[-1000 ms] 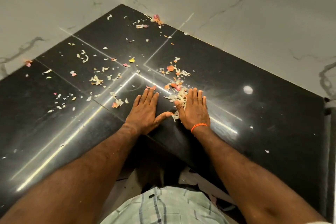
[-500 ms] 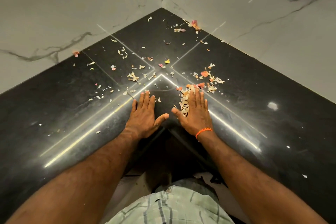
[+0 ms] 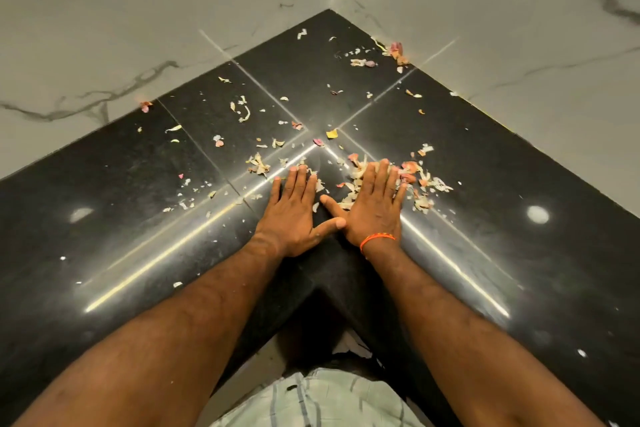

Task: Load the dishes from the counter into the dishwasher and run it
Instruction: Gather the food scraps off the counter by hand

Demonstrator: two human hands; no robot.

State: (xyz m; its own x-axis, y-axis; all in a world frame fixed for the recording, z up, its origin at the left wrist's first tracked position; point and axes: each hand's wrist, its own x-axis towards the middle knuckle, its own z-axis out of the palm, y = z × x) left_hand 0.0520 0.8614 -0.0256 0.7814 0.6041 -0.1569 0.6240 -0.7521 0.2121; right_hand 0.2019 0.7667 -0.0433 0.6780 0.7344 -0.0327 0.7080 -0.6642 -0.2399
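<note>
While both hands lie flat on the black bench [image 3: 104, 218], I see no dishes and no dishwasher anywhere in this view, so I cannot tell where they are. My left hand [image 3: 292, 215] rests palm down near the inner corner of the bench, fingers straight and close together, thumb stretched out toward the other hand; its grip is spread and holds nothing. My right hand [image 3: 375, 208] lies just beside it, also palm down with straight fingers, its thumb angled toward the left hand so the two thumbs nearly meet; its grip is likewise spread and empty. An orange band [image 3: 377, 240] circles the right wrist. The right fingers [image 3: 381, 177] press on a heap of pale and pinkish peel scraps [image 3: 420, 180] that spreads out past the fingertips and to the hand's outer side. More peel bits [image 3: 258, 165] lie just beyond the left fingertips, and loose flakes are scattered farther back toward the far corner of the bench, where a small pink cluster [image 3: 396, 52] sits against the marble wall [image 3: 121, 28]. Below the forearms, near the bench's inner edge, a striped pale shirt [image 3: 311, 402] shows.
</note>
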